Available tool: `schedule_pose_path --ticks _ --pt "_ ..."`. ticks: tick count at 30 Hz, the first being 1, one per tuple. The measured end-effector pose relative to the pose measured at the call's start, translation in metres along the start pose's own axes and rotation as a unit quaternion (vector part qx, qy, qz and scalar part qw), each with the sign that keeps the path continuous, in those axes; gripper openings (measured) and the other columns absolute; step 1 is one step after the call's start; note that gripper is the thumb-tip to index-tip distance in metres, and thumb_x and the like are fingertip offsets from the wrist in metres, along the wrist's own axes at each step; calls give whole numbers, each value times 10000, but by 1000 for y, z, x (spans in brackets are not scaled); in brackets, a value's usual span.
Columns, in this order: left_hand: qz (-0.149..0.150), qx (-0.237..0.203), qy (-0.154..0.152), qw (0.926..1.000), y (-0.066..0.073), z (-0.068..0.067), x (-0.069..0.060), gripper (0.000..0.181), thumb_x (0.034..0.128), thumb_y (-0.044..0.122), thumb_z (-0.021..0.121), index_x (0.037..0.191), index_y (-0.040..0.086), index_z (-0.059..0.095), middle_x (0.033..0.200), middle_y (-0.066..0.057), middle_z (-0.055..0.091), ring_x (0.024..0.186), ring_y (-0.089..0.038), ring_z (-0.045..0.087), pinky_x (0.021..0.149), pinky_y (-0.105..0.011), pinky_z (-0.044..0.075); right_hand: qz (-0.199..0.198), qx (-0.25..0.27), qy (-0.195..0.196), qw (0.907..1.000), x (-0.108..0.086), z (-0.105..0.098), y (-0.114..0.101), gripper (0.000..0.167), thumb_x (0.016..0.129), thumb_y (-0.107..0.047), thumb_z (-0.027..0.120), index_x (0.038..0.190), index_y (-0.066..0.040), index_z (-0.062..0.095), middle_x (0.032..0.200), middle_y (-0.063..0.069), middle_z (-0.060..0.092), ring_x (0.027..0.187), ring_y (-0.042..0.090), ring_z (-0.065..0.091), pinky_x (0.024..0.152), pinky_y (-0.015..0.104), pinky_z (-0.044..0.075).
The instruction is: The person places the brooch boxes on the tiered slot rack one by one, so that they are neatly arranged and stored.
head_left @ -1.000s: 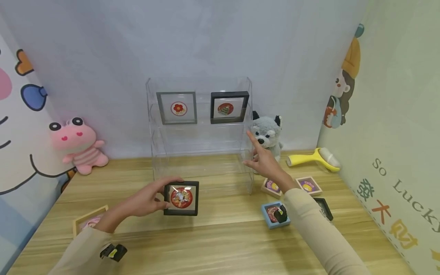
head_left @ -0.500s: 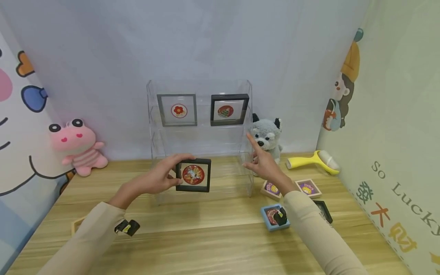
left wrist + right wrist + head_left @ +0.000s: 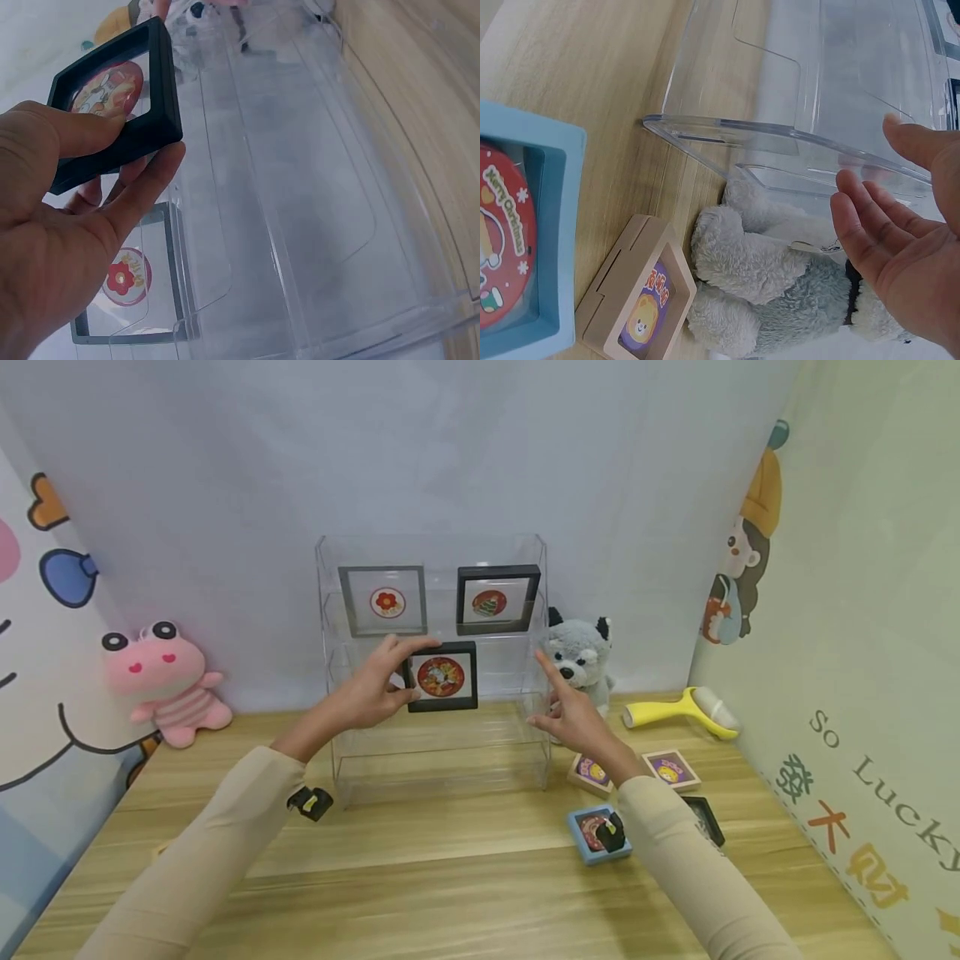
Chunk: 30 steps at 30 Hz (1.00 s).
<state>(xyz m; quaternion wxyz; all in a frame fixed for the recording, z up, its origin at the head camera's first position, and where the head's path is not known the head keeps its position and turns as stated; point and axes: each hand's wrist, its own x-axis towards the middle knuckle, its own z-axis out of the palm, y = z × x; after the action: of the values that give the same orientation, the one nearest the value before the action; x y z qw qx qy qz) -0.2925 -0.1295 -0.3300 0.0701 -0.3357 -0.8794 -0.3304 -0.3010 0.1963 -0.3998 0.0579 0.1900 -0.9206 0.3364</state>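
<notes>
Higher and a little further right than half a second ago, the left hand has brought the black-rimmed picture frame up in front of the clear stand, while the right hand has stayed put at the stand's right side. On the left I have the fingers curled in a firm pinch: thumb across the frame's face, the others behind it. On the right my fingers are spread and grip nothing that I can make out; whether they brush the clear side wall I can't tell.

I read this as the placing step: the held frame sits just below the flower frame and the tree frame, both on the upper tier. Its lower edge doesn't look seated, though the clear plastic makes contact hard to judge. Next, I'd say, I need to level that edge, ease it behind the tier's lip, lean the frame back, then let go gently.

Beyond the stand's right side sits the grey plush dog; nearer me on the tabletop, the blue frame lies partly hidden by my right wrist gear.
</notes>
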Motion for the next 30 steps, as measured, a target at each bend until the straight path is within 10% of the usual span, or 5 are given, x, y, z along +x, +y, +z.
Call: schedule_pose_path --ticks 30 --pt "-217 555 371 9975 -1 35 55 708 904 -50 661 1505 242 426 1190 -202 438 841 -298 525 688 -383 475 -6 6 39 10000 0 0 0 1003 889 -151 761 1614 -325 91 974 171 637 810 261 673 749 425 577"
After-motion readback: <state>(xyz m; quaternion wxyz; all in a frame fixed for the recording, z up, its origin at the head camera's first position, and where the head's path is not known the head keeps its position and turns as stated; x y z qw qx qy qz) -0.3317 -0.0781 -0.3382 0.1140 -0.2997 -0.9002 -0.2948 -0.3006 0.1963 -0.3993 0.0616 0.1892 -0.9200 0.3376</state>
